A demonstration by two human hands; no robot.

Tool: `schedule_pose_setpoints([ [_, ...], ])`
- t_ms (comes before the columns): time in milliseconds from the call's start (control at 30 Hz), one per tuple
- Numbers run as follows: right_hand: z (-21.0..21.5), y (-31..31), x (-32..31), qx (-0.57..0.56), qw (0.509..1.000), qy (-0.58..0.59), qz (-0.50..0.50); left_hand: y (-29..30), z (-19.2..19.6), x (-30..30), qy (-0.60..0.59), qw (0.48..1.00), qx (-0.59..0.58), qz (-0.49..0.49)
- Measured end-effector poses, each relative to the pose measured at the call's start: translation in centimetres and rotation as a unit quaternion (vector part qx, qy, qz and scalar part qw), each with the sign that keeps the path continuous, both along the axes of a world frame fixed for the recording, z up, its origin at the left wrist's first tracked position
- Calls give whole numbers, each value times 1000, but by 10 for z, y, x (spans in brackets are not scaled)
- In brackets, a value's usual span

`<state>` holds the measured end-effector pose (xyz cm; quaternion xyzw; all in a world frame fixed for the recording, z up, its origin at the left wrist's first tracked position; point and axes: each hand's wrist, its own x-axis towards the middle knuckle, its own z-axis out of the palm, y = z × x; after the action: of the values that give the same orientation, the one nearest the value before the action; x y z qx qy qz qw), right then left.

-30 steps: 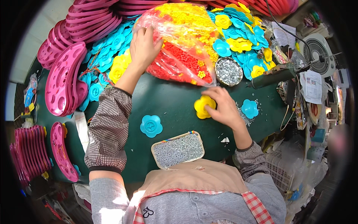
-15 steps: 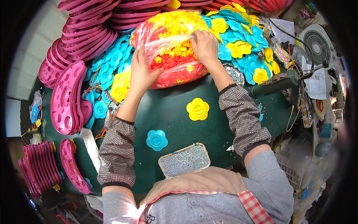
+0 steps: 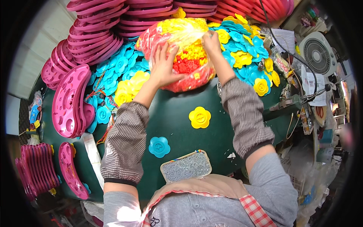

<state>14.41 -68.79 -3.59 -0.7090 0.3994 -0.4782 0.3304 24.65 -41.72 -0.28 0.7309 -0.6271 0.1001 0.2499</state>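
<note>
A clear plastic bag (image 3: 188, 66) full of small red and yellow plastic pieces rests at the far middle of the green table. My left hand (image 3: 165, 69) lies against the bag's near left side, fingers spread and thumb stretched to the right. At the upper right, my right hand (image 3: 212, 42) is closed on the bag's gathered plastic edge. Nearer me lie a yellow flower-shaped piece (image 3: 199, 117) and a blue flower-shaped piece (image 3: 159, 146). A shallow tray (image 3: 185, 166) of small metal parts sits against my apron.
Pink curved trays (image 3: 70, 102) stand left, with more stacked behind. Blue and yellow flower pieces (image 3: 242, 41) are heaped on both sides of the bag. At right are a dark machine arm (image 3: 285, 106), cables and a white fan (image 3: 318, 53).
Both hands have drawn closer together; the left moved right along the bag and the right curled its fingers in. The bag has become narrower and more bunched, its left side shifting right.
</note>
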Motion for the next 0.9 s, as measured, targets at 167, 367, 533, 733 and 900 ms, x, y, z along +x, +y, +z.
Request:
schedule_pose_setpoints([
  [167, 40, 160, -93, -212, 971, 82, 78, 136, 19, -15, 196, 976, -95, -11],
  [367, 49, 277, -220, -151, 867, 315, 354, 281, 49, 89, -139, 944, -109, 278],
  [533, 30, 318, -250, -149, 859, 345, 348, 393, 30, 191, -114, 900, 16, 419],
  [733, 40, 304, -251, -68, 913, 223, 336, 423, 57, 234, 29, 928, -30, 371],
  [900, 66, 280, -242, 417, 798, -96, 424, 312, 107, 7, 15, 982, -61, 178],
])
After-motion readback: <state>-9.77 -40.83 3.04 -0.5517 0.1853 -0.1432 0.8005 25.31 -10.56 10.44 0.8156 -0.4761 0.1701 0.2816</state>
